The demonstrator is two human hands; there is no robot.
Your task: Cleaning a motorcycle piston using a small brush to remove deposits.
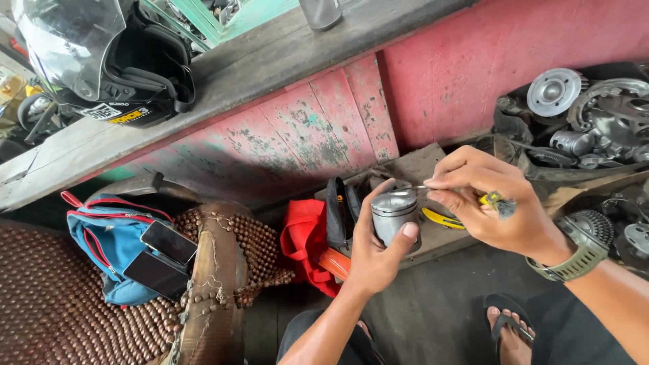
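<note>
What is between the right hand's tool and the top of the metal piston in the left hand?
Nothing visible. The right hand holds a thin tool whose tip already reaches the top rim of the piston, gripped in the left hand.

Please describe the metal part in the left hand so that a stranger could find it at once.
Below the pink wall, find the left hand. It grips a short grey metal cylinder, grooved near its top, the only shiny part held up, not lying in the heap.
</note>
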